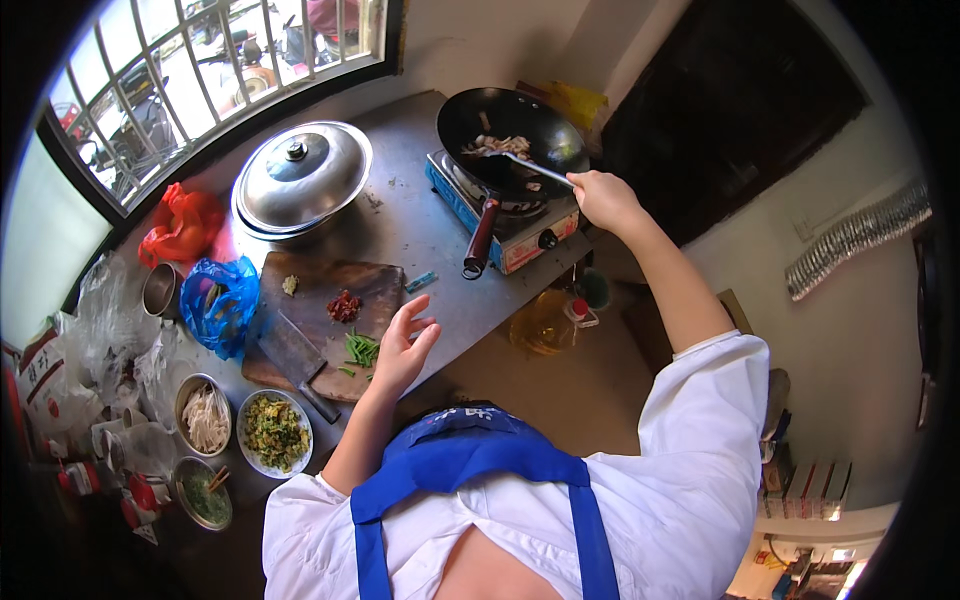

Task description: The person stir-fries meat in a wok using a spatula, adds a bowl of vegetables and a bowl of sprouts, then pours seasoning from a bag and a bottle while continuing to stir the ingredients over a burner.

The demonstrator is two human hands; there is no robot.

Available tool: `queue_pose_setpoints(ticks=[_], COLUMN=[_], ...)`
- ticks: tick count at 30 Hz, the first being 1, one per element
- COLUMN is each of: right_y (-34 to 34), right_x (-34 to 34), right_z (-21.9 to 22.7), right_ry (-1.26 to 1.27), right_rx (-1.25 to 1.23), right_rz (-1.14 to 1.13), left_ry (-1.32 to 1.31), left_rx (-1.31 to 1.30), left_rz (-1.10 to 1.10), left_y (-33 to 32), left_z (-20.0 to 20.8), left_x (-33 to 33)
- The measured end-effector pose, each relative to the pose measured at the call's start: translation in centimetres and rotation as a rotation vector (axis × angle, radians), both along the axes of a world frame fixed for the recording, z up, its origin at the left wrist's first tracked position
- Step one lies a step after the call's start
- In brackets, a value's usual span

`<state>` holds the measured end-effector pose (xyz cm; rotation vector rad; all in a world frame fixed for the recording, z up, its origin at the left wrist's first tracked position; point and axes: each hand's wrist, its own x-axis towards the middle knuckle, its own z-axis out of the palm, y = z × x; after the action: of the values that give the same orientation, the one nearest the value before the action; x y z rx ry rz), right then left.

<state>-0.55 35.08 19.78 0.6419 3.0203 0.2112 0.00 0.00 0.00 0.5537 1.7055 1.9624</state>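
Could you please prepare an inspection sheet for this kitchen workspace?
Surface: grey metal worktop; small dark scraps beside the domed steel lid.
Job's things: black wok with sliced food, on a portable gas stove; chopping board bearing chopped ingredients and a cleaver.
Clutter: red plastic bag, blue plastic bag, clear plastic bags.
Hands: right hand grips a metal cooking utensil reaching into the wok; left hand is empty, fingers spread, near the board's right edge.
Cables: nothing seen.
Surroundings: barred window; silver flexible duct at right.
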Motion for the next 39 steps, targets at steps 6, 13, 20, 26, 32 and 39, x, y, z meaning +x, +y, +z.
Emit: queue_pose_setpoints(ticks=[6, 13, 20, 26, 32, 39], right_y=[3.4, 3.5, 5.7, 3.4, 4.2, 6.7], right_x=[-4.8, -1.1, 7.0, 11.4, 8.0, 0.4], right_z=[-1.8, -6.2, -2.1, 7.8, 3.7, 0.6], right_ry=[0.144, -0.083, 0.049, 0.026, -0.039, 0.201], right_rx=[0.059, 0.160, 0.134, 0.090, 0.067, -0.010], right_rz=[0.068, 0.035, 0.050, 0.062, 0.093, 0.182], left_ry=[-0.080, -0.266, -0.932, -1.504, -1.528, -1.536], left_rx=[0.015, 0.193, 0.413, 0.694, 0.725, 0.825], left_rz=[0.039, -0.046, -0.237, -0.469, -0.452, -0.439], left_y=[-0.1, 4.6, 11.7, 12.7, 12.3, 11.1], left_z=[1.0, 3.4, 6.0, 3.7, 5.7, 4.4], left_x=[-0.1, -2.5, -6.8, -8.8, -8.8, -9.7])
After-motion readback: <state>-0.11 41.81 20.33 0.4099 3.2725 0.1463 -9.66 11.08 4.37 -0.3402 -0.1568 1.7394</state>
